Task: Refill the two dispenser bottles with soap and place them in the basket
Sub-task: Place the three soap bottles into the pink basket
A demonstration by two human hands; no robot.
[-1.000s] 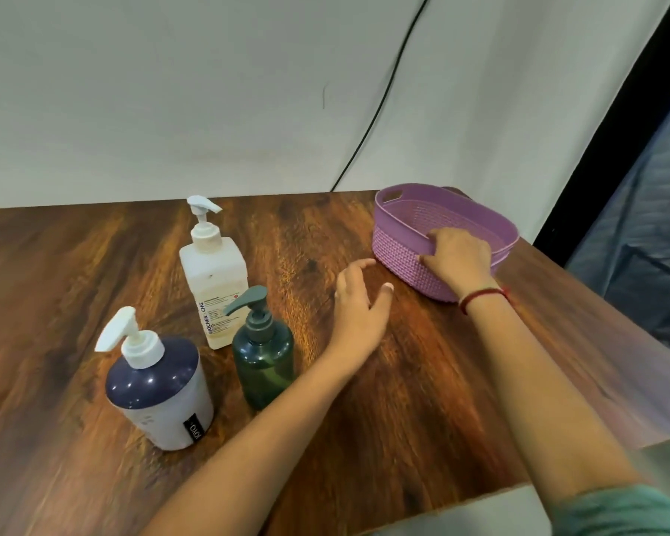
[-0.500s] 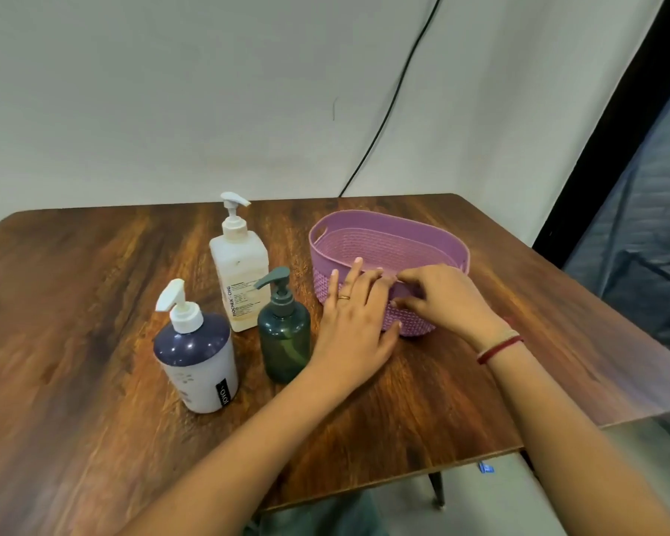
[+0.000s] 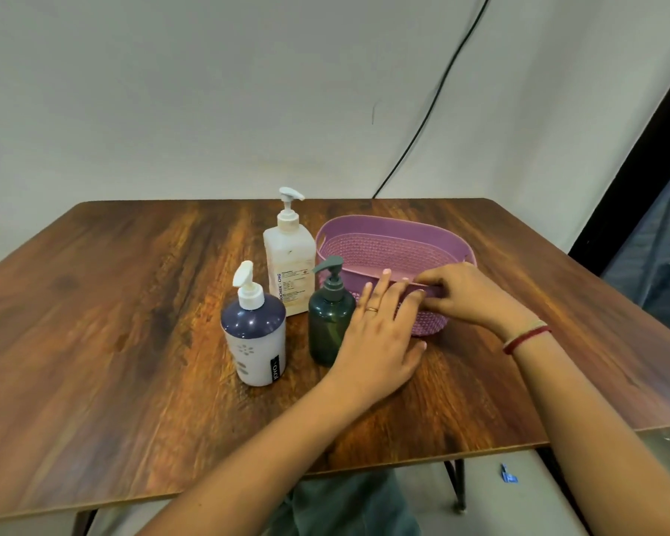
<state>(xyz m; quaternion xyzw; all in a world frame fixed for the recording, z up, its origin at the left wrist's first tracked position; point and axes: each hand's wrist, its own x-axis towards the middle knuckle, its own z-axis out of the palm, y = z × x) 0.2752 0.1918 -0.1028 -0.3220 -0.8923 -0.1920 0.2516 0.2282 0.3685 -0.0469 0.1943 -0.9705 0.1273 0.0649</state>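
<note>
- Head view, looking down on a dark wood-grain tabletop.
- Sitting right of centre: purple oval plastic basket.
- Pinching the basket's near rim with right hand, grip narrow, fingers curled on the edge.
- Laying left hand against the basket's near wall, fingers straight, grip wide, holding nothing.
- Standing just left of that hand: dark green translucent pump bottle; touching or not, cannot tell.
- Further left, navy-and-white round pump bottle; behind, tall cream square pump bottle, just beside the basket's left end.
- All three upright, pumps on, outside the basket.
</note>
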